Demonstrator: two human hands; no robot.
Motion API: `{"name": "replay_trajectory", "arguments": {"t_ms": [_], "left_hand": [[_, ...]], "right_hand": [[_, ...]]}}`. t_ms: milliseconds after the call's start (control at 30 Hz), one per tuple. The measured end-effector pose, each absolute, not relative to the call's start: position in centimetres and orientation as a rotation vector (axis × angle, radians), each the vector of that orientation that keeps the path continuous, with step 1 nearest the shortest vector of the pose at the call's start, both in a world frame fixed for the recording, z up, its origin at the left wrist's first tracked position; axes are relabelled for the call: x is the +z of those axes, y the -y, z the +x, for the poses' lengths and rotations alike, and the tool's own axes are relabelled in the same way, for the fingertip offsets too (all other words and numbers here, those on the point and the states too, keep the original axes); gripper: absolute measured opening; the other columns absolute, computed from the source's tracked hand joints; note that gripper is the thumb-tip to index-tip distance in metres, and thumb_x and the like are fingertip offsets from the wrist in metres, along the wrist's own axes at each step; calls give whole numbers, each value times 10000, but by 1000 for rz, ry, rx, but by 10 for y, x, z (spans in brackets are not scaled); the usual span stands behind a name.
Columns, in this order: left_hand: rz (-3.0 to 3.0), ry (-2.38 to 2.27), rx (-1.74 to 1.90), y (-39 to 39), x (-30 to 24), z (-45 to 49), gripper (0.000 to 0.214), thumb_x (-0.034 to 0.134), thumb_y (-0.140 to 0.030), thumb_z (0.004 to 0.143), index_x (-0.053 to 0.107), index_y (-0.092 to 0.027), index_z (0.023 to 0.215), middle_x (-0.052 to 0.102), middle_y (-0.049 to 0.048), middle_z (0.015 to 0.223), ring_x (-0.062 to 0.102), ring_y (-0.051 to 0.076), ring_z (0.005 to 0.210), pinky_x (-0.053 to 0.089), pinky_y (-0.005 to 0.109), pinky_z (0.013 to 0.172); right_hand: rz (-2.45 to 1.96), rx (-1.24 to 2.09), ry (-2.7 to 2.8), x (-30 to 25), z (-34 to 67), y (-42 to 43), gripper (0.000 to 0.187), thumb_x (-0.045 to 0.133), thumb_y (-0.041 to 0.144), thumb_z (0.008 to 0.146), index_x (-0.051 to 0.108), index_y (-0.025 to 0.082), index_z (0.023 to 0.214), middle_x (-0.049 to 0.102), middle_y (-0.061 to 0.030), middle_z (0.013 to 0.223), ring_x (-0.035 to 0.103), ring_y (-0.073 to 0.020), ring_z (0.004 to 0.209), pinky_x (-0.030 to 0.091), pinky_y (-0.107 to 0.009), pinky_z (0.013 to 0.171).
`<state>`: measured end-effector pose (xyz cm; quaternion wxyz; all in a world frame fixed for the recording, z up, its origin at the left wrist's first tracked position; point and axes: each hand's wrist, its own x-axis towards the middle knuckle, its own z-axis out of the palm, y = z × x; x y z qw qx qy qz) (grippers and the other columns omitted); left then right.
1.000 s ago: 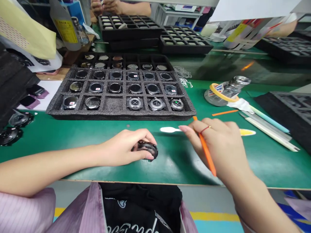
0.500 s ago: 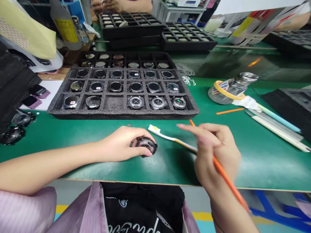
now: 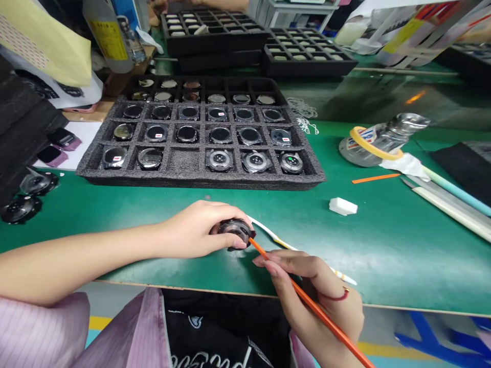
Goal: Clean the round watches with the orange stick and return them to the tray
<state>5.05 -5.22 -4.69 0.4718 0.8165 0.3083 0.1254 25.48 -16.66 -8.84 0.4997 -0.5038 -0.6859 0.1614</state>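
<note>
My left hand is closed round a dark round watch case, held tilted just above the green bench. In my right hand is a thin orange stick, gripped like a pen, its tip touching the right edge of the watch case. A white toothbrush lies on the bench behind that hand; its head is hidden behind the watch and left hand. Beyond the hands sits a black foam tray with round watch cases in its compartments; one compartment in the front row holds nothing.
A small white block lies right of centre. Farther right are a glass bottle with a yellow ring, an orange strip and a white-handled blade. Loose watches lie at left. More foam trays stand at the back.
My right hand has come down and left, bringing the orange stick's tip to the watch. The white block now shows on the bench, where the hand was nearby. The left hand hardly moved.
</note>
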Motion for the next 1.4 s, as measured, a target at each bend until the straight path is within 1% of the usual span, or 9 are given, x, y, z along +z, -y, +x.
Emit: {"name": "replay_trajectory", "arguments": {"t_ms": [267,467,633,767,933,1067,1167,1267,1400], "left_hand": [[2040,-742,357,55,-53,49,210,696,-283,964,707,-181,1147,768,61,1124,695,203,989,490,291,865],[2136,-737,415,60,-59,50,249,586,-262,1023,675,-155,1230,756,85,1149,690,228,1082,477,330,956],[2162,-716,381,60,-58,50,299,570,-241,1027,638,-160,1306,756,93,1208,688,229,1141,481,324,986],[2086,-740,381,60,-56,48,238,600,-235,1010,664,-183,1233,765,70,1214,701,220,1134,492,314,974],[2053,-724,362,57,-54,48,207,624,-208,994,669,-158,1190,771,60,1160,706,193,1078,486,281,945],[2079,-706,352,56,-51,49,198,613,-198,1000,680,-140,1177,779,42,1025,704,171,945,482,256,859],[2067,-695,346,55,-50,50,215,603,-183,1000,688,-150,1194,784,23,977,704,162,904,483,251,843],[2031,-704,336,55,-51,49,236,613,-208,995,696,-161,1211,797,31,1009,719,175,923,497,262,851],[2029,-708,357,55,-54,48,258,635,-220,983,700,-157,1224,788,60,1173,713,199,1087,490,280,949]], "right_hand": [[-1242,450,1649,-84,261,163,115,713,159,935,655,235,870,792,-15,792,790,-185,719,653,-268,659],[-1180,677,1671,-69,267,133,173,700,176,941,639,231,788,776,4,754,769,-139,714,611,-206,654],[-1113,819,1630,-67,264,121,174,699,206,944,638,229,783,737,15,693,734,-132,671,596,-215,635],[-1179,701,1594,-77,257,146,172,674,172,957,616,234,807,731,30,699,752,-127,722,604,-207,684],[-1265,545,1538,-87,247,168,146,668,131,952,623,237,862,764,27,773,770,-115,773,608,-191,741],[-1202,647,1455,-83,237,148,157,673,151,958,624,228,831,759,23,763,764,-111,743,602,-186,696],[-1145,724,1467,-81,236,139,174,668,162,962,614,225,810,738,26,736,755,-118,733,594,-195,675],[-1191,666,1484,-84,242,148,169,664,141,962,613,234,830,723,40,727,752,-111,764,589,-185,702],[-1219,620,1582,-85,253,170,181,686,119,941,608,233,824,721,38,729,752,-116,742,593,-187,700]]}}
